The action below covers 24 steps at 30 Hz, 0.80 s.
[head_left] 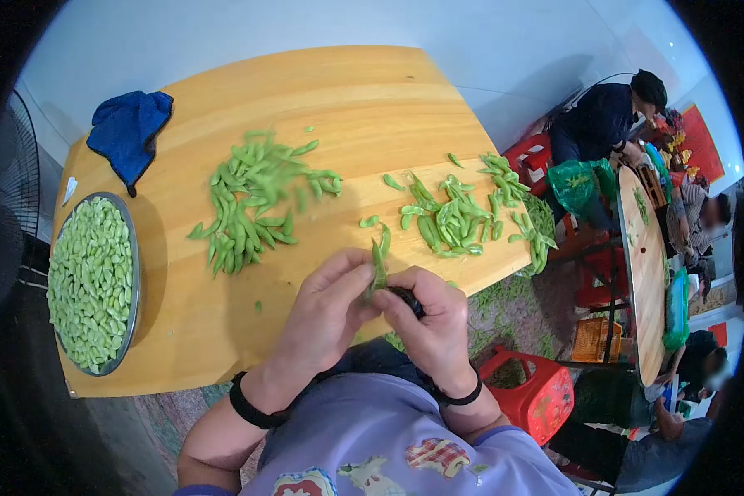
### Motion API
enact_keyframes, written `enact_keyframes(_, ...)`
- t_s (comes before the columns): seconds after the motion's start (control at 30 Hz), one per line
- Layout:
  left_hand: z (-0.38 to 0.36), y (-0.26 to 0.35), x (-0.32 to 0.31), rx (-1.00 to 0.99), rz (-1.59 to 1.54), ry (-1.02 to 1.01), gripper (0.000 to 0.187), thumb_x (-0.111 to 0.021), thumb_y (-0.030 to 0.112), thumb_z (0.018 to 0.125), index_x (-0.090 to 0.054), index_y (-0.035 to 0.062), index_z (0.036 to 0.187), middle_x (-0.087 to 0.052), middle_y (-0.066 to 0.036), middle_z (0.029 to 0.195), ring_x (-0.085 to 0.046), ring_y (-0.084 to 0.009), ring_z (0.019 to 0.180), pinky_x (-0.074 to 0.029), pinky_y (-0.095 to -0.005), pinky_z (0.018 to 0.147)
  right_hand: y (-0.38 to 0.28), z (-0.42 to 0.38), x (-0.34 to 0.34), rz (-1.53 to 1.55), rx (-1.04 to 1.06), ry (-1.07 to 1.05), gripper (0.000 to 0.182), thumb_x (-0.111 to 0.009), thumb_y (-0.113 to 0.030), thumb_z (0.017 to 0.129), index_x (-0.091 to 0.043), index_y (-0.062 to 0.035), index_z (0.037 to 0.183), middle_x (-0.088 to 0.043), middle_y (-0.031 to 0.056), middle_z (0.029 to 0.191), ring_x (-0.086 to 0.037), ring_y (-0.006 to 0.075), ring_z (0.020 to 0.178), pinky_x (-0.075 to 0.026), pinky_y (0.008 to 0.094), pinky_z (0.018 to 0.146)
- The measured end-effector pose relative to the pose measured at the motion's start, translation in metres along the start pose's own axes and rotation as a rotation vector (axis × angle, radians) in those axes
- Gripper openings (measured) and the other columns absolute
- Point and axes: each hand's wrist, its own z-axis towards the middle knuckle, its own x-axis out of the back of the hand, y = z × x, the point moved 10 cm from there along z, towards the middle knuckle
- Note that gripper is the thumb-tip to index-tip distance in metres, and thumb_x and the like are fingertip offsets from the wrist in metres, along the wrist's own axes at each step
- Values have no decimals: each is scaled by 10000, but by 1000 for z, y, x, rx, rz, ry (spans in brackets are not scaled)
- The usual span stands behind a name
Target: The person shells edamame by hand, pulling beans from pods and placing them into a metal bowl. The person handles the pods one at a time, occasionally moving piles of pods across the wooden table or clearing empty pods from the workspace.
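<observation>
Near the table's front edge, my left hand [335, 298] pinches a green bean pod [379, 263] upright between thumb and fingers. Right beside it, my right hand [428, 318] is closed around a small black-handled tool [407, 301], its tip hidden at the pod's lower end. Beyond my left hand lies a loose pile of pods [244, 227], partly blurred at its top. Another pile of pods [453, 219] rests to the right of my hands. At the far left stands a metal bowl [132, 285] heaped with pale green pieces.
The wooden table [347, 91] carries a blue cloth [131, 136] at back left. A red stool [537, 397] stands at right, near green scraps on the floor. A fan [16, 165] is at far left. Several people sit around another table [636, 273] at right.
</observation>
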Motion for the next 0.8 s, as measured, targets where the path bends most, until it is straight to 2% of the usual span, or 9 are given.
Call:
enact_keyframes(0.13,-4,2,8,-16,55,31,127,-494,67,869,-531,48,989,-573,-8,824,-531,-82,728,-447,-230,656,13,0,-3,142,-143,-15,73,-619,-14,758,-585,15,817,-507,-23,623,-415,34,565,-336,186,496)
enact_keyframes(0.27,-4,7,8,-72,156,41,158,-486,27,841,-537,41,989,-573,-27,879,-531,-84,720,-415,-200,585,8,3,-2,54,-39,46,81,-633,-18,744,-578,8,797,-516,5,605,-443,67,530,-351,207,483)
enact_keyframes(0.37,-3,8,16,-67,88,111,168,-475,-4,817,-550,38,961,-576,-29,863,-538,-95,709,-426,-198,591,-28,0,-5,-267,227,93,88,-643,-19,729,-569,-3,774,-524,57,601,-479,129,506,-371,236,475)
enact_keyframes(0.43,-2,7,19,-49,39,119,175,-470,-16,805,-556,38,948,-577,-30,849,-542,-101,703,-430,-197,592,-32,-3,-11,-353,229,40,131,-656,-12,720,-567,-2,816,-552,146,698,-563,276,590,-448,333,531)
enact_keyframes(0.53,0,7,26,-71,46,79,163,-470,10,829,-569,15,958,-585,-44,865,-566,-117,772,-466,-222,681,-33,-2,-13,-334,276,42,124,-656,-20,724,-571,0,812,-554,133,676,-555,242,567,-435,318,516)
enact_keyframes(0.57,1,3,37,-33,101,126,153,-479,39,840,-569,11,960,-571,-32,821,-542,-100,725,-446,-211,639,-31,-2,-10,-334,279,42,124,-656,-20,724,-571,0,812,-554,133,676,-555,242,567,-435,318,516)
enact_keyframes(0.63,-1,11,40,3,157,172,150,-487,67,851,-569,8,962,-557,-21,777,-517,-82,677,-426,-200,597,10,3,-5,-28,-67,-57,112,-656,-30,729,-581,8,802,-560,119,657,-549,205,563,-423,289,507)
enact_keyframes(0.73,-6,48,18,-137,329,67,176,-570,167,851,-583,7,924,-482,22,638,-381,-41,540,-285,-189,482,6,5,-10,3,-54,-149,108,-654,-46,734,-598,12,805,-574,106,660,-550,187,580,-423,279,523)
enact_keyframes(0.8,-6,48,21,-124,354,64,154,-588,152,837,-593,10,897,-487,25,630,-383,-38,538,-288,-186,482,1,5,-15,-4,-1,-205,109,-653,-50,735,-602,12,808,-578,107,669,-556,193,588,-428,286,534)
